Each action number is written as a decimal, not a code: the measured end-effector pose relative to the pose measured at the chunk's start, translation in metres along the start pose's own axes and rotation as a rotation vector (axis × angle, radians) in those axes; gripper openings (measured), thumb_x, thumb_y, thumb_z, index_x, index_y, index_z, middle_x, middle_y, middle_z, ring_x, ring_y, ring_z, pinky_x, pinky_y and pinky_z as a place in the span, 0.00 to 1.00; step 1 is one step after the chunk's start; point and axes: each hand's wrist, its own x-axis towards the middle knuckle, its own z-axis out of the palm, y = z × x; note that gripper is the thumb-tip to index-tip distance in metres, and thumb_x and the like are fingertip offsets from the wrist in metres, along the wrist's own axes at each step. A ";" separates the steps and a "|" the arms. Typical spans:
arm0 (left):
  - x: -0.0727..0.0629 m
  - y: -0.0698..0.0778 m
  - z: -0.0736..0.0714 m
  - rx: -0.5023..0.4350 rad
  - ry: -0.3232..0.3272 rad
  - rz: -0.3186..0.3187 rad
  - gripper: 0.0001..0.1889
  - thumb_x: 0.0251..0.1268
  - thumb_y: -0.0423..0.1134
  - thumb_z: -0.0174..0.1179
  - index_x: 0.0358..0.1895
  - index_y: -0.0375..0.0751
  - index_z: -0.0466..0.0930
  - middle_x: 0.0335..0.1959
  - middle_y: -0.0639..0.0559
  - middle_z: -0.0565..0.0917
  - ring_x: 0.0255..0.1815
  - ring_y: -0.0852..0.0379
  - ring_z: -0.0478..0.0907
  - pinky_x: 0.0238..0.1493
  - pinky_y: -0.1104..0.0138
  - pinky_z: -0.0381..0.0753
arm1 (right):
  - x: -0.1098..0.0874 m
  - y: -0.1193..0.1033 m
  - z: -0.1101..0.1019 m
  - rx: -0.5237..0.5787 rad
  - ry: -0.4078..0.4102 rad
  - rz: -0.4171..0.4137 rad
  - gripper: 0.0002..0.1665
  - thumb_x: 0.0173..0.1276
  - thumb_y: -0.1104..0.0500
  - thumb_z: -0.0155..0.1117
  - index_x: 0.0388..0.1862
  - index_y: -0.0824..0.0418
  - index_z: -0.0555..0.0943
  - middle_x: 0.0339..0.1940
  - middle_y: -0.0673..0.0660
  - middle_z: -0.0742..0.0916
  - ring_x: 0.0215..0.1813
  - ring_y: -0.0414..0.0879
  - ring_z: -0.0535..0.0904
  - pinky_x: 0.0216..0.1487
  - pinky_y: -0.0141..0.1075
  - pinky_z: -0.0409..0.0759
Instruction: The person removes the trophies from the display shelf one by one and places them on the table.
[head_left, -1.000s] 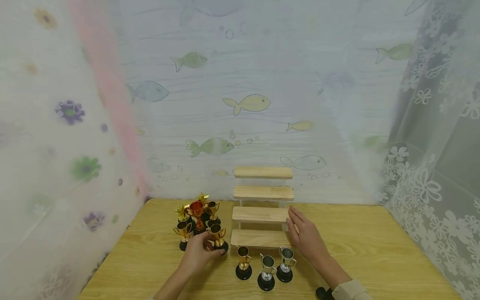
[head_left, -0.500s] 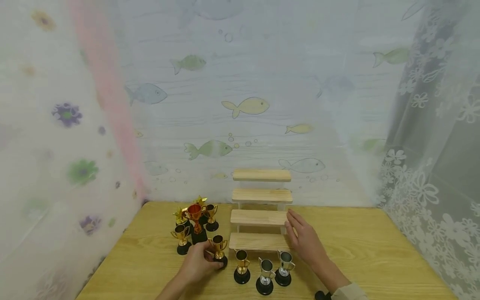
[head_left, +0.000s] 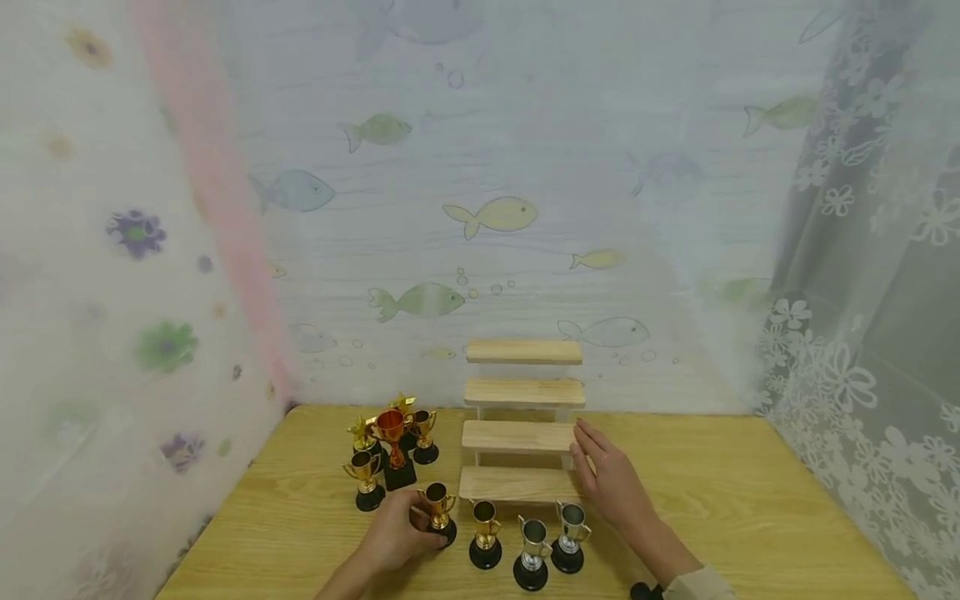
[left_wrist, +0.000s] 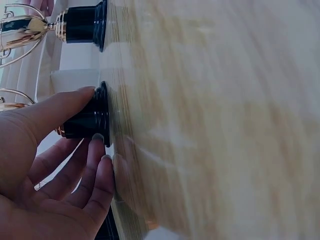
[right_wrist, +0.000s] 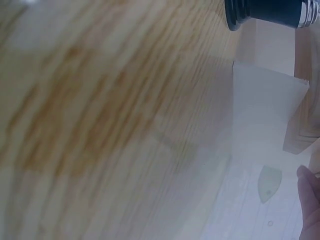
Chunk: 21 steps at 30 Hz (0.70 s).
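My left hand (head_left: 393, 533) pinches a small gold trophy cup (head_left: 437, 500) by its black base. The left wrist view has the thumb on one side of that base (left_wrist: 82, 122) and the fingers on the other, with the base standing on the table. To its right stand another gold cup (head_left: 484, 521) and two silver ones, a front one (head_left: 533, 542) and a rear one (head_left: 571, 525). With extended fingers, my right hand (head_left: 611, 479) rests against the right side of a stepped wooden display stand (head_left: 517, 482). Only its fingertips (right_wrist: 308, 192) enter the right wrist view.
Behind my left hand cluster several trophies, including a red-bowled cup (head_left: 392, 429), gold cups (head_left: 364, 471) and star-topped ones (head_left: 401, 403). A dark object (head_left: 645, 591) lies by my right sleeve. Patterned curtains (head_left: 495, 167) enclose the wooden table (head_left: 720, 492).
My left hand has drawn the gold cup toward me, away from the cluster, so that it lines up beside the other gold cup. My right hand stays against the stand.
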 end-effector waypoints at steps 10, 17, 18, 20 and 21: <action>-0.003 0.009 -0.016 0.009 -0.049 0.029 0.24 0.45 0.29 0.81 0.47 0.32 0.82 0.41 0.43 0.82 0.34 0.51 0.80 0.32 0.67 0.80 | 0.013 0.006 -0.002 0.071 -0.033 0.019 0.22 0.77 0.63 0.61 0.61 0.78 0.79 0.66 0.73 0.79 0.64 0.69 0.79 0.56 0.57 0.80; -0.022 0.026 -0.054 0.115 -0.113 0.052 0.25 0.55 0.34 0.77 0.56 0.32 0.81 0.50 0.37 0.82 0.43 0.43 0.80 0.37 0.63 0.81 | 0.014 0.008 -0.012 0.147 -0.092 0.124 0.20 0.77 0.61 0.62 0.60 0.75 0.81 0.69 0.75 0.75 0.61 0.70 0.79 0.55 0.62 0.80; -0.025 0.029 -0.060 0.139 -0.102 0.053 0.24 0.56 0.37 0.77 0.55 0.33 0.81 0.50 0.38 0.83 0.43 0.44 0.81 0.37 0.63 0.81 | 0.016 0.008 -0.014 0.146 -0.104 0.126 0.20 0.77 0.61 0.63 0.60 0.74 0.82 0.69 0.75 0.75 0.62 0.71 0.79 0.55 0.62 0.80; -0.028 0.037 -0.073 0.180 -0.065 0.052 0.22 0.59 0.40 0.76 0.54 0.35 0.83 0.50 0.41 0.84 0.43 0.45 0.81 0.38 0.62 0.80 | 0.020 0.007 -0.021 0.134 -0.136 0.120 0.19 0.76 0.61 0.63 0.59 0.72 0.82 0.69 0.74 0.75 0.63 0.71 0.78 0.57 0.62 0.79; -0.030 0.041 -0.079 0.200 -0.039 0.046 0.21 0.59 0.41 0.75 0.53 0.37 0.83 0.49 0.43 0.84 0.43 0.47 0.81 0.39 0.62 0.80 | 0.023 0.007 -0.025 0.120 -0.155 0.116 0.19 0.76 0.61 0.63 0.59 0.71 0.83 0.69 0.73 0.76 0.64 0.71 0.77 0.58 0.63 0.78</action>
